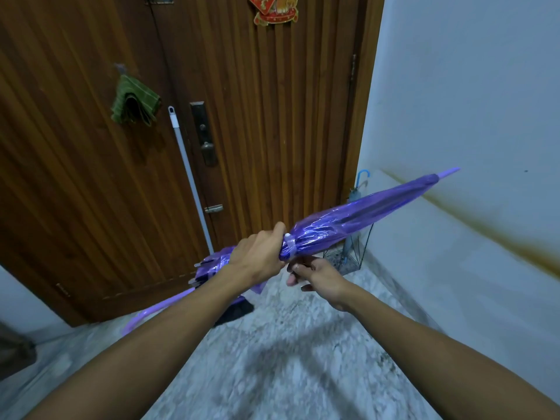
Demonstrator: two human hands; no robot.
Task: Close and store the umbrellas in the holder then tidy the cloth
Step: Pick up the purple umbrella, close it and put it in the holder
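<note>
A folded purple umbrella, its shiny canopy bunched and tied with a pale strap, slants across the doorway, tip up to the right. 1 blue-handled umbrella stands upright in the wire holder in the floor's corner. A green striped cloth hangs on the door.

**By the Door**

A ribbed wooden door carried a dark lock plate and a red-and-gold ornament. A grey-handled broom leaned against it above the speckled floor.
</note>
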